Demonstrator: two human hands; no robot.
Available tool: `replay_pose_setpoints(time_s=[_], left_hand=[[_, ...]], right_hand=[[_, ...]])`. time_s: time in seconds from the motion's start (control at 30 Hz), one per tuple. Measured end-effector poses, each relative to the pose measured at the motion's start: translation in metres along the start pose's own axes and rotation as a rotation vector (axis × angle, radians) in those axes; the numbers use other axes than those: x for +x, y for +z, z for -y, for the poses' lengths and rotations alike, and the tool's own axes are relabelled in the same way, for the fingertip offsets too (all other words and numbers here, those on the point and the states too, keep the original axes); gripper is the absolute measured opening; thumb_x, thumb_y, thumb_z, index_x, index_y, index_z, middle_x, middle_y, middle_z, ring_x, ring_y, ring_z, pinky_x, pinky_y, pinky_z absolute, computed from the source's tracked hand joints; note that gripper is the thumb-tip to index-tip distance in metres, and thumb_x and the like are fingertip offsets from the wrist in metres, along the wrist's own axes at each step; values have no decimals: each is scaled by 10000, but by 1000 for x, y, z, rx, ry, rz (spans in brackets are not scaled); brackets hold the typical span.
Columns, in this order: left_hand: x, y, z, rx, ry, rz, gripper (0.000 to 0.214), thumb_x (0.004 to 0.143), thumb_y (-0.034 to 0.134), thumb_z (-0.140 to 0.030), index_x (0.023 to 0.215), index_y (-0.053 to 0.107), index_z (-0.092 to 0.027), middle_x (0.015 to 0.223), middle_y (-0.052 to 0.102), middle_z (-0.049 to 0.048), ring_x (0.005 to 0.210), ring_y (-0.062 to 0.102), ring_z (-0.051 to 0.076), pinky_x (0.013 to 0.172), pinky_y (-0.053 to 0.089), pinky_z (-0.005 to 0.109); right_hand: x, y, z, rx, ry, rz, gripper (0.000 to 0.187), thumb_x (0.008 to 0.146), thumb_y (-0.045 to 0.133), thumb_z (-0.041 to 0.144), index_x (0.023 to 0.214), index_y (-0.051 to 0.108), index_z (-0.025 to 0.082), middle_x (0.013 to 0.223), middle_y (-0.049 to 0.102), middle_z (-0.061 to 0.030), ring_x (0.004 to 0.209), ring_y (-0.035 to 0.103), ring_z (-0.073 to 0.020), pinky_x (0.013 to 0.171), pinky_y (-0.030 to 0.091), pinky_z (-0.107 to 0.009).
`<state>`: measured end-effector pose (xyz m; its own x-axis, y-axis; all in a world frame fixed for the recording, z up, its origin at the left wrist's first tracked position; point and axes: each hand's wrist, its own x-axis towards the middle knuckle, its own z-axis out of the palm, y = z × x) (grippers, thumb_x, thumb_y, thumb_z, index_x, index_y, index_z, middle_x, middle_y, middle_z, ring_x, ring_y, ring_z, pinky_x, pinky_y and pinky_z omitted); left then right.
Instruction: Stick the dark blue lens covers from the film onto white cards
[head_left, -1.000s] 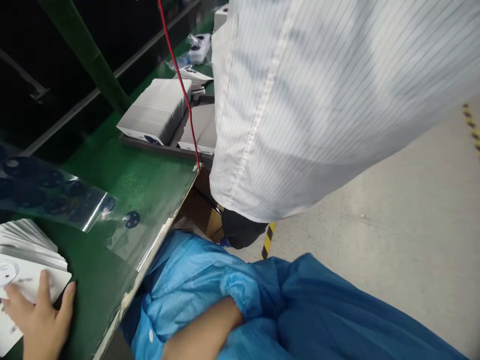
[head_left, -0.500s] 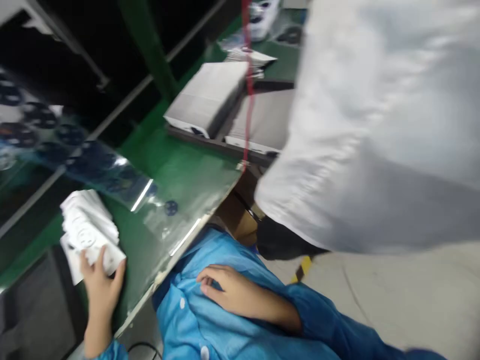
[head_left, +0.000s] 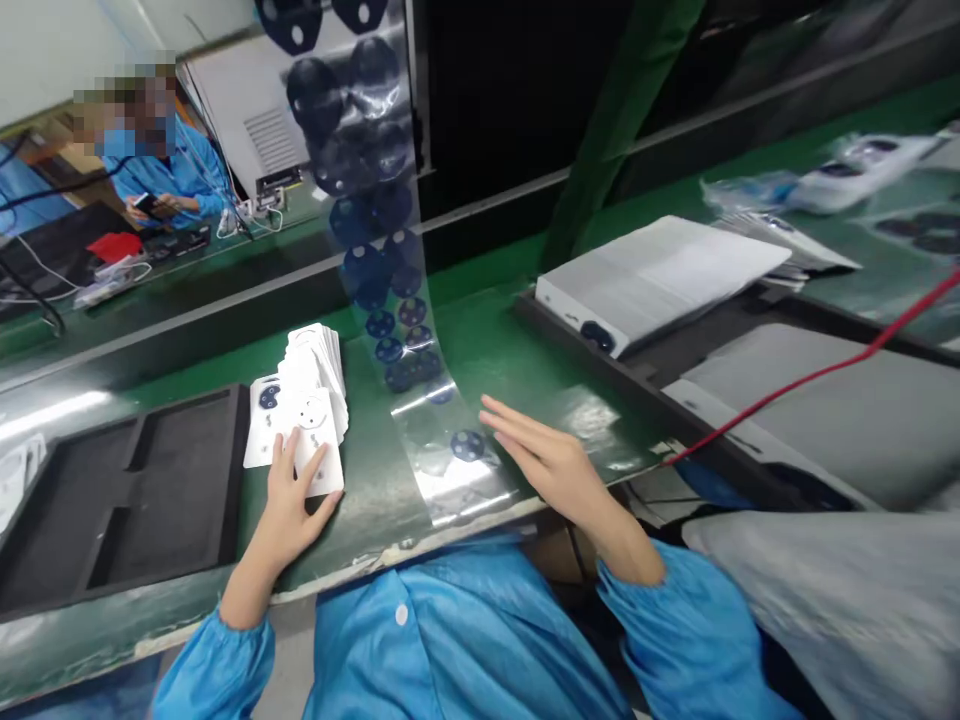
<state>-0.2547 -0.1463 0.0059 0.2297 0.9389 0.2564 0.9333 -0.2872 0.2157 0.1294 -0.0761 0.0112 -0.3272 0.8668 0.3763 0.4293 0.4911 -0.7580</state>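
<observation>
My left hand (head_left: 289,510) lies with spread fingers on the lower end of a fanned stack of white cards (head_left: 321,365). The top card (head_left: 319,435) has a round outline and small dark marks. Beside it, partly under the stack, a white card with a dark blue round sticker (head_left: 257,430) shows. My right hand (head_left: 551,465) is held out over the table edge, fingers straight and close together, with nothing in it. Its fingertips are near a dark blue round sticker (head_left: 468,446) on a clear plastic strip (head_left: 409,405), which hangs down from above and lies across the green table.
A black divided tray (head_left: 169,500) sits at the left. At the right, another black tray (head_left: 637,375) holds stacks of white cards (head_left: 660,270). A red cord (head_left: 817,375) crosses there. Grey-white cloth (head_left: 832,580) is at lower right. A person in blue (head_left: 195,165) sits across.
My view has swung left and up. My right hand has risen from my lap to the table beside the strip. My left hand stays on the cards.
</observation>
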Motion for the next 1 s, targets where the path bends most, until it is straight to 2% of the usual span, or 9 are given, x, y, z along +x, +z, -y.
replay_pose_setpoints(time_s=[0.1,0.2,0.37,0.47,0.6,0.73,0.87,0.93,1.0], left_hand=[[0,2,1,21,-16,-10,630,953,614,-340,1532,371,-290,1680,98,131,1544,38,419,1186,225,649],[-2,2,-1,10,-48,-16,649,965,597,-355,1553,331,-291,1688,42,124,1545,58,409,1199,227,625],[-5,3,-9,-73,-157,60,693,979,567,-410,1580,268,-238,1684,-89,133,1545,125,368,1210,305,507],[-5,8,-18,-101,-206,66,700,984,560,-408,1584,251,-223,1680,-118,138,1547,116,362,1204,327,484],[-2,15,-29,-136,-212,49,696,981,565,-384,1580,254,-211,1674,-130,163,1546,97,378,1198,334,505],[-2,18,-32,-169,-218,45,735,977,573,-400,1590,211,-216,1669,-152,164,1550,59,378,1208,313,514],[-7,17,-33,-96,-188,-14,758,973,572,-420,1589,196,-189,1665,-135,199,1546,6,406,1209,259,580],[-8,17,-38,-33,-78,-70,721,972,565,-412,1569,245,-167,1667,-31,231,1541,-13,425,1195,211,644],[-7,17,-46,-9,115,-107,654,970,551,-402,1528,325,-145,1651,124,251,1542,20,426,1181,200,667]], right_hand=[[21,14,-17,-122,-48,217,471,1035,440,336,1496,491,255,1553,459,-39,1460,388,-254,1201,373,-494],[21,24,-23,-286,-99,333,522,1017,502,397,1519,452,262,1500,531,-62,1470,372,-288,1188,353,-571],[8,27,-29,-404,-214,211,346,1017,520,391,1320,631,266,1167,740,-78,1184,641,-296,1149,389,-588],[5,29,-34,-364,-281,154,276,1018,524,408,1192,665,245,1100,751,-79,1145,665,-295,1142,403,-579],[6,35,-38,-300,-281,139,237,1016,524,433,1106,644,249,1121,753,-77,1142,685,-297,1119,441,-585],[7,37,-32,-262,-213,164,249,1008,505,484,980,622,266,1194,741,-73,1212,650,-321,1092,480,-588],[17,22,-19,-239,-27,303,319,954,549,569,785,631,311,1246,717,-41,1237,616,-344,914,609,-502],[30,9,-10,-177,60,426,355,909,605,599,721,650,301,1258,707,-71,1213,629,-358,851,627,-454],[46,-5,2,-75,146,596,407,889,623,618,692,660,264,1278,696,-117,1247,604,-376,881,611,-431]])
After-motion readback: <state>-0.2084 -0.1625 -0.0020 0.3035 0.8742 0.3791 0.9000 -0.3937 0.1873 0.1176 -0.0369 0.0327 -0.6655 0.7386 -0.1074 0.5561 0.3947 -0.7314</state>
